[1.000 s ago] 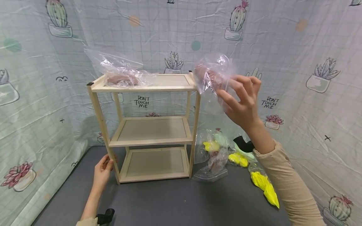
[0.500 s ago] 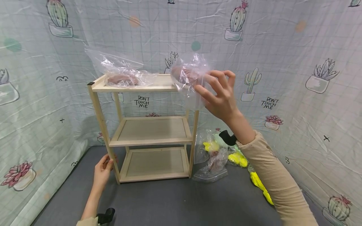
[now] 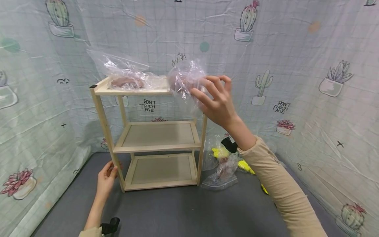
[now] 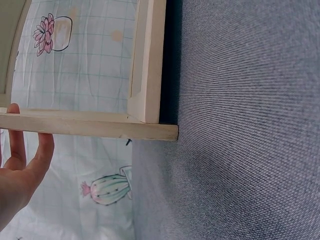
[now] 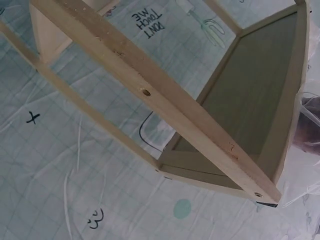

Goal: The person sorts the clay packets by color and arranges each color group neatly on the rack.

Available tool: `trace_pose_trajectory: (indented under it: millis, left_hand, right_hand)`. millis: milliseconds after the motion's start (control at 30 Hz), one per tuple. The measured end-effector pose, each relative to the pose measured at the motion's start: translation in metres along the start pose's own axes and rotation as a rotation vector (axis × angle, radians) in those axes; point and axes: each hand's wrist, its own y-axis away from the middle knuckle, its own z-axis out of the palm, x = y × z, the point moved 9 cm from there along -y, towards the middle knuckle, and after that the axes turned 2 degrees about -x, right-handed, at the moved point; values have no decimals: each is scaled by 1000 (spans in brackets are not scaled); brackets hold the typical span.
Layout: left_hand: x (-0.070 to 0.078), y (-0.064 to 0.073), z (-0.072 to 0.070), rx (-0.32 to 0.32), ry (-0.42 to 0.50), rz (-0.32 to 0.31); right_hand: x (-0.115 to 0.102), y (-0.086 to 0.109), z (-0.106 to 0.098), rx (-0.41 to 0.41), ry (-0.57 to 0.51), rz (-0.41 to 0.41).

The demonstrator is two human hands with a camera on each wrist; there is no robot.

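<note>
A light wooden three-tier shelf (image 3: 157,149) stands upright. My left hand (image 3: 106,179) grips its front left post low down; in the left wrist view, fingers and thumb close on that post (image 4: 95,126). At the top right end of the shelf, my right hand (image 3: 218,100) pinches a clear plastic bag (image 3: 180,79) with a reddish-brown item inside, its kind blurred by the wrinkled plastic. Part of this bag (image 5: 309,125) shows at the right wrist view's edge. Another clear zip bag (image 3: 127,82) with a similar item lies on the top tier's left side.
Right of the shelf, several clear bags lie on the grey surface (image 3: 177,210), one with a reddish item (image 3: 226,168), others with bright yellow contents (image 3: 220,152). My right sleeve hides some of them. A cactus-print sheet (image 3: 296,65) hangs behind and at both sides.
My right hand has carried its bag leftward, from beyond the shelf's right end to over the top tier's right part. The left hand keeps its place on the post.
</note>
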Motion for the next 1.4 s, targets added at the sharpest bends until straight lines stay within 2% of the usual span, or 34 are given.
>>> trace_pose_trajectory:
  millis: [200,367,533,767,900,1067,1267,1400]
  left_hand:
    - [0,-1,0,-2,-5,1]
    - [-1,-1,1,-6,28,5]
    - [-2,-2,2,-13,50,14]
    - [-1,-3,2,-13,73,31]
    - [-2,-3,1,-9,41,24]
    - [-1,-2,0,-9,50,22]
    - [0,-1,2,-25,74,31]
    - [2,-2,2,-38,89,44]
  right_hand:
    - [4,-4,9,-82,-25,44]
    - [5,-7,18,-114,-21,62]
    - [4,-7,24,-107,-15,79]
    - [13,-10,29,-49,-22,155]
    - [13,-12,34,-5,-35,123]
    - [10,-15,39,20,-49,72]
    - [16,-22,45,9,-36,69]
    - [21,-29,51,-16,24,47]
